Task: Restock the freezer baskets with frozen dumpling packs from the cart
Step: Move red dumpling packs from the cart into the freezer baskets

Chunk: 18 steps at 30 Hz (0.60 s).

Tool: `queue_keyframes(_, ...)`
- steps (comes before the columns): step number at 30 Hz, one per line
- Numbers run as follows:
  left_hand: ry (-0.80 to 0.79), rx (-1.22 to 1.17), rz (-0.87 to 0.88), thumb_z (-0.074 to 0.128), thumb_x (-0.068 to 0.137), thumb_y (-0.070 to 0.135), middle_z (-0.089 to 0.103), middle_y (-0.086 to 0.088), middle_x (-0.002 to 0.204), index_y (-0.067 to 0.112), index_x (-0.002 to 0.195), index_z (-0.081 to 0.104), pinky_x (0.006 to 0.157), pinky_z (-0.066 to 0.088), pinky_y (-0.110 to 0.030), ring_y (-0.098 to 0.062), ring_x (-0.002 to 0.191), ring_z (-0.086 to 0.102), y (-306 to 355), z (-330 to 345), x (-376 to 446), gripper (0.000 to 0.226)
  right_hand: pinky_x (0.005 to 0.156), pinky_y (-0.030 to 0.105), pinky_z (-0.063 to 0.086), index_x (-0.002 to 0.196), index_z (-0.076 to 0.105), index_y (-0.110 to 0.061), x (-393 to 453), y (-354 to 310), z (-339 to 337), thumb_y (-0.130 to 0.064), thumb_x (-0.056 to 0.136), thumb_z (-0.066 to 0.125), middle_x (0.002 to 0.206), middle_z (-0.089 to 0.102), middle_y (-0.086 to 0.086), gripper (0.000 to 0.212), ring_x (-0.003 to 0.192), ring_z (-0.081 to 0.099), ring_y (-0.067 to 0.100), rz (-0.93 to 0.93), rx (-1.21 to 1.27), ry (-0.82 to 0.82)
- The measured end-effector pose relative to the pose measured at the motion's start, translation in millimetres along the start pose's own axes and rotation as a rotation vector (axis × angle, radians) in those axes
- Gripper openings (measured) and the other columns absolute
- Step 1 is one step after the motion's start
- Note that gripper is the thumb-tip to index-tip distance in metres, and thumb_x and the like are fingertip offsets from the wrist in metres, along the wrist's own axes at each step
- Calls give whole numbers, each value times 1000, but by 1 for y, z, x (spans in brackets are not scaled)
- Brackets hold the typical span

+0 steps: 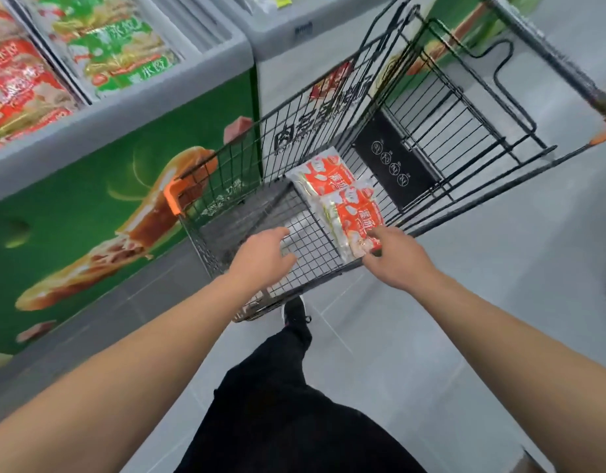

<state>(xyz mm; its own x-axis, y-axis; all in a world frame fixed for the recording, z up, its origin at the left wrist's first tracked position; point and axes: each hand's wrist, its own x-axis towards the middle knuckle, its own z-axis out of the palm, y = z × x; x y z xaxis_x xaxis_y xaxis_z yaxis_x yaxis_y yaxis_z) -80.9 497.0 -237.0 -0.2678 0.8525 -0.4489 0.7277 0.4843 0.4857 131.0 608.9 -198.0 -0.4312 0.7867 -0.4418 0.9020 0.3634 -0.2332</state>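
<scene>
The right hand (399, 257) reaches into the cart (233, 172) and pinches the near end of a red and white pack (358, 221). Its fingers curl on the edge of the pack. The left hand (260, 259) hangs over the wire floor of the cart, just beside the pack. Its fingers are loose and spread, and it holds nothing.

A second pack (323, 175) lies in the cart too, a bit farther away. The near pack lies partly on top of it. Both packs sit on the right side of the cart floor. Past them is a black flap (393, 162) with small round signs on it. The cart is black wire with orange corners, and its handle (547, 59) is at the far end.

To the left of the cart stands a freezer (100, 186) with a green front and a big food picture. On top, under glass, it is full of packs. Red packs (20, 83) are on the far left and green packs (114, 49) are next to them. A second freezer (294, 39) stands beyond the cart.

The floor (465, 302) is grey tile. The person wears black trousers (281, 404) and a black shoe (294, 314).
</scene>
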Motion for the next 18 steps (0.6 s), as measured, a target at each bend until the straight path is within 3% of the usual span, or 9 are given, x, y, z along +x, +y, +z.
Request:
queue_keyframes(8, -43, -84, -117, 58, 94, 30, 50, -6, 150, 18, 149, 43, 111, 42, -40, -28, 137, 48, 28, -3, 92, 58, 90, 38, 46, 125, 59, -8, 104, 23, -42, -24, 87, 62, 121, 62, 15, 41, 113, 58, 35, -57, -46, -112)
queue_keyframes(11, -59, -106, -166, 57, 94, 31, 48, -9, 151, 16, 149, 43, 111, 40, -39, -30, 137, 46, 37, 4, 112, 58, 97, 38, 45, 131, 56, -7, 133, 30, -44, -24, 88, 61, 129, 59, 16, 46, 118, 56, 35, -77, -74, -174)
queue_keyframes(15, -66, -147, -214, 57, 95, 30, 47, -11, 151, 13, 149, 44, 112, 36, -37, -30, 138, 44, 48, 18, 128, 58, 90, 38, 46, 122, 59, -8, 165, 45, -40, -23, 87, 62, 121, 62, 15, 39, 112, 58, 35, -124, -109, -255)
queue_keyframes(18, -64, -221, -297, 56, 95, 31, 48, -7, 151, 16, 149, 43, 110, 39, -39, -28, 137, 46, 53, 34, 140, 58, 97, 39, 45, 133, 56, -10, 192, 56, -34, -25, 87, 62, 131, 59, 17, 48, 119, 55, 35, -164, -145, -320)
